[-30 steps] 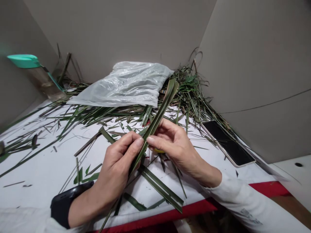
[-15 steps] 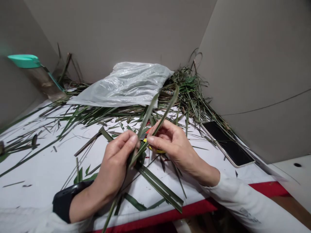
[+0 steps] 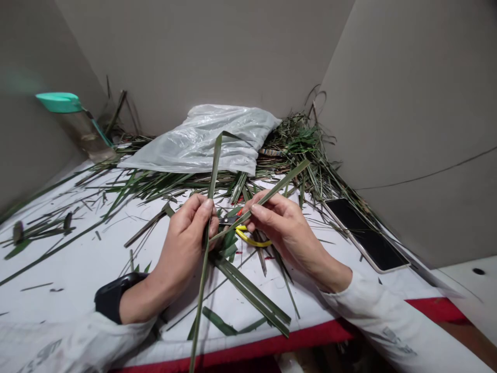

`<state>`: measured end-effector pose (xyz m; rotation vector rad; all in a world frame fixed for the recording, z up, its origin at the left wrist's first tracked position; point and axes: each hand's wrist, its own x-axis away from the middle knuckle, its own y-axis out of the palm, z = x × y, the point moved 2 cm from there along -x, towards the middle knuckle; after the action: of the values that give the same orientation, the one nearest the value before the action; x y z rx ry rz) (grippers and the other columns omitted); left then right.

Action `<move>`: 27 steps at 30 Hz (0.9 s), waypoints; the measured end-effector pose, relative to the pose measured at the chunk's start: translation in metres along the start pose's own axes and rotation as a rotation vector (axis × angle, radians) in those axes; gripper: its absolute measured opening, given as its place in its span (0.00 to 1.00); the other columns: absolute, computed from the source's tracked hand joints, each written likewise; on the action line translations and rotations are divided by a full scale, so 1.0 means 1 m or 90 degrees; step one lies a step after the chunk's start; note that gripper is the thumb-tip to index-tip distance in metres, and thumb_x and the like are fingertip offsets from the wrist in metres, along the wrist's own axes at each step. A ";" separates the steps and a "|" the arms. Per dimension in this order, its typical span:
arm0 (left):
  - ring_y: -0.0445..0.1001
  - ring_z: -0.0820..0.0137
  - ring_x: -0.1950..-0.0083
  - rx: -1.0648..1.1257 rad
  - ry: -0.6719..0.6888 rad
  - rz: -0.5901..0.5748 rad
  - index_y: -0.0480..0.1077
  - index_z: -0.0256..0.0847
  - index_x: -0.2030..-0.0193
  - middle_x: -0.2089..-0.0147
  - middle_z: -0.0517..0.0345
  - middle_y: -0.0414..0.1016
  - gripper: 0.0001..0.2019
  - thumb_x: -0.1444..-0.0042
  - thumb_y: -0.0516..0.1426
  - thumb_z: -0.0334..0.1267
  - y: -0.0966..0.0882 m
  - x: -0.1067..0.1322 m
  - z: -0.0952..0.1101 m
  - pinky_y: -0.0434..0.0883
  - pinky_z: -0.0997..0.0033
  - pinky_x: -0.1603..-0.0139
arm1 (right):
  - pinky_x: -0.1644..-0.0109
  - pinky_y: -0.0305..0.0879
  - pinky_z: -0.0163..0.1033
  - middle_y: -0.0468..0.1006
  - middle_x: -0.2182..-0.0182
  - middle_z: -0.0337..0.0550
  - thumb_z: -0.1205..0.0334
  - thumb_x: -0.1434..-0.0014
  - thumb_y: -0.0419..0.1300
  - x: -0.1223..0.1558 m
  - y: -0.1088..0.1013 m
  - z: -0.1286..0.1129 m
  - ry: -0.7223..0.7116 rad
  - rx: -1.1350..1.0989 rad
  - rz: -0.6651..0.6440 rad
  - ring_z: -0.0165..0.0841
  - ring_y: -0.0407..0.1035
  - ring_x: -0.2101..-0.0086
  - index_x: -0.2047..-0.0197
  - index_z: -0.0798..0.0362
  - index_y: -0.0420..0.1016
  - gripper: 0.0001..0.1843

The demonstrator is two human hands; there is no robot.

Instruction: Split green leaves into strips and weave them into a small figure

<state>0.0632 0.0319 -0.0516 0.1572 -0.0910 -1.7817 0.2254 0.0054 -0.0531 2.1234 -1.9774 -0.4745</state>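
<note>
My left hand [image 3: 191,233] is closed, pinching a long green leaf strip [image 3: 215,171] that stands up above the thumb and bends over at its top, its lower end hanging to the table's front edge. My right hand [image 3: 281,223] pinches a second leaf strip [image 3: 289,176] between thumb and fingers; it slants from upper right down to the left hand, where the strips cross. Scissors with yellow and red handles [image 3: 252,240] lie on the table behind the right hand, partly hidden. Under the hands lie flat, wide leaf strips [image 3: 258,295].
A white plastic bag [image 3: 194,142] lies over heaped leaves [image 3: 298,137] at the back. A bottle with a turquoise lid [image 3: 60,102] stands at left. On the right rests a phone [image 3: 367,233]. Scattered leaf scraps cover parts of the white cloth [image 3: 77,264].
The strip in my right hand has swung outward, its tip lowered to the right. The left hand's strip stands more upright. Both hands have moved slightly apart, and the scissors show more.
</note>
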 end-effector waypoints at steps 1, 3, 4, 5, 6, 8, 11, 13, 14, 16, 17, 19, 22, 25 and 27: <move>0.55 0.79 0.81 -0.011 0.007 0.009 0.59 0.42 0.71 0.80 0.69 0.58 0.13 0.36 0.56 0.42 0.000 0.000 0.002 0.56 0.81 0.82 | 0.65 0.65 0.31 0.76 0.66 0.38 0.61 0.41 0.66 0.001 0.001 0.000 -0.005 -0.009 -0.009 0.25 0.70 0.71 0.63 0.54 0.73 0.07; 0.55 0.79 0.81 -0.022 0.022 0.034 0.60 0.41 0.71 0.80 0.70 0.57 0.13 0.35 0.55 0.41 -0.001 -0.003 0.007 0.57 0.82 0.83 | 0.65 0.65 0.32 0.75 0.66 0.38 0.62 0.40 0.65 0.003 0.005 -0.001 -0.027 -0.027 -0.032 0.25 0.70 0.71 0.63 0.54 0.73 0.06; 0.54 0.79 0.81 -0.014 0.026 0.045 0.59 0.42 0.71 0.80 0.70 0.56 0.13 0.35 0.54 0.40 -0.002 -0.005 0.009 0.56 0.82 0.83 | 0.66 0.65 0.31 0.75 0.67 0.38 0.63 0.39 0.65 0.004 0.006 -0.003 -0.042 -0.039 -0.043 0.25 0.69 0.71 0.64 0.54 0.73 0.05; 0.54 0.80 0.82 0.000 0.027 0.057 0.59 0.42 0.70 0.80 0.70 0.56 0.12 0.35 0.54 0.39 -0.004 -0.007 0.010 0.56 0.82 0.83 | 0.67 0.64 0.31 0.74 0.68 0.38 0.64 0.39 0.64 0.006 0.008 -0.006 -0.055 -0.055 -0.054 0.25 0.69 0.71 0.64 0.54 0.73 0.04; 0.53 0.80 0.82 0.019 0.027 0.068 0.59 0.42 0.70 0.81 0.70 0.56 0.12 0.35 0.53 0.39 -0.006 -0.010 0.011 0.55 0.83 0.83 | 0.69 0.63 0.31 0.73 0.69 0.37 0.64 0.39 0.63 0.007 0.010 -0.009 -0.061 -0.075 -0.068 0.25 0.68 0.72 0.65 0.54 0.73 0.04; 0.51 0.81 0.83 0.054 0.027 0.087 0.58 0.42 0.71 0.81 0.71 0.54 0.13 0.35 0.53 0.38 -0.010 -0.016 0.011 0.53 0.83 0.84 | 0.72 0.58 0.30 0.70 0.73 0.37 0.64 0.38 0.61 0.010 0.012 -0.018 -0.063 -0.118 -0.096 0.25 0.65 0.74 0.68 0.54 0.71 0.06; 0.51 0.81 0.84 0.064 0.018 0.109 0.58 0.42 0.71 0.81 0.72 0.53 0.13 0.35 0.53 0.39 -0.014 -0.022 0.007 0.51 0.84 0.85 | 0.76 0.54 0.30 0.62 0.80 0.33 0.62 0.38 0.60 0.014 0.013 -0.035 -0.064 -0.158 -0.122 0.23 0.58 0.80 0.73 0.55 0.66 0.13; 0.52 0.81 0.84 0.058 0.011 0.116 0.58 0.42 0.71 0.81 0.72 0.54 0.13 0.35 0.53 0.39 -0.015 -0.024 0.004 0.51 0.85 0.86 | 0.78 0.51 0.29 0.55 0.82 0.30 0.62 0.37 0.59 0.016 0.010 -0.047 -0.059 -0.183 -0.106 0.21 0.50 0.83 0.76 0.54 0.61 0.17; 0.52 0.81 0.84 0.056 0.011 0.119 0.58 0.42 0.71 0.81 0.72 0.54 0.13 0.35 0.53 0.40 -0.016 -0.024 0.003 0.51 0.85 0.86 | 0.79 0.49 0.29 0.52 0.83 0.28 0.63 0.37 0.58 0.017 0.007 -0.053 -0.054 -0.206 -0.091 0.20 0.46 0.85 0.77 0.53 0.58 0.19; 0.52 0.82 0.84 0.058 0.016 0.128 0.58 0.42 0.71 0.81 0.72 0.54 0.13 0.36 0.54 0.40 -0.017 -0.025 0.003 0.50 0.85 0.86 | 0.82 0.45 0.28 0.48 0.84 0.26 0.67 0.37 0.59 0.020 -0.002 -0.065 -0.060 -0.293 -0.058 0.19 0.41 0.86 0.77 0.52 0.52 0.21; 0.52 0.82 0.84 0.061 0.019 0.134 0.58 0.42 0.71 0.81 0.72 0.53 0.13 0.36 0.54 0.41 -0.018 -0.025 0.003 0.50 0.86 0.86 | 0.83 0.43 0.28 0.47 0.84 0.26 0.70 0.38 0.59 0.021 -0.008 -0.072 -0.073 -0.357 -0.049 0.18 0.41 0.86 0.77 0.51 0.49 0.22; 0.51 0.82 0.84 0.065 0.025 0.151 0.57 0.42 0.71 0.81 0.73 0.53 0.13 0.37 0.54 0.41 -0.020 -0.025 0.003 0.50 0.86 0.86 | 0.84 0.40 0.29 0.47 0.85 0.25 0.77 0.42 0.57 0.024 -0.021 -0.088 -0.133 -0.522 -0.060 0.18 0.40 0.88 0.76 0.50 0.48 0.22; 0.51 0.81 0.84 0.068 0.026 0.168 0.57 0.43 0.71 0.80 0.73 0.53 0.13 0.39 0.55 0.43 -0.024 -0.025 0.004 0.50 0.86 0.86 | 0.84 0.38 0.33 0.50 0.85 0.28 0.79 0.45 0.51 0.025 -0.035 -0.109 -0.189 -0.789 -0.105 0.20 0.41 0.88 0.77 0.48 0.51 0.18; 0.53 0.81 0.84 0.065 0.022 0.165 0.59 0.43 0.70 0.80 0.72 0.54 0.13 0.41 0.56 0.45 -0.025 -0.025 0.005 0.51 0.86 0.86 | 0.87 0.31 0.35 0.53 0.84 0.32 0.75 0.42 0.53 0.023 -0.043 -0.122 -0.191 -0.986 -0.132 0.21 0.42 0.88 0.78 0.43 0.61 0.18; 0.53 0.81 0.84 0.063 0.022 0.166 0.60 0.43 0.70 0.80 0.72 0.55 0.13 0.42 0.57 0.46 -0.026 -0.025 0.006 0.51 0.86 0.86 | 0.88 0.22 0.36 0.55 0.83 0.34 0.74 0.38 0.53 0.023 -0.051 -0.127 -0.176 -1.277 -0.231 0.21 0.40 0.88 0.73 0.40 0.70 0.19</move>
<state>0.0428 0.0618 -0.0485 0.2362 -0.1680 -1.5147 0.3207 -0.0224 0.0442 0.8744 -0.2700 -1.7505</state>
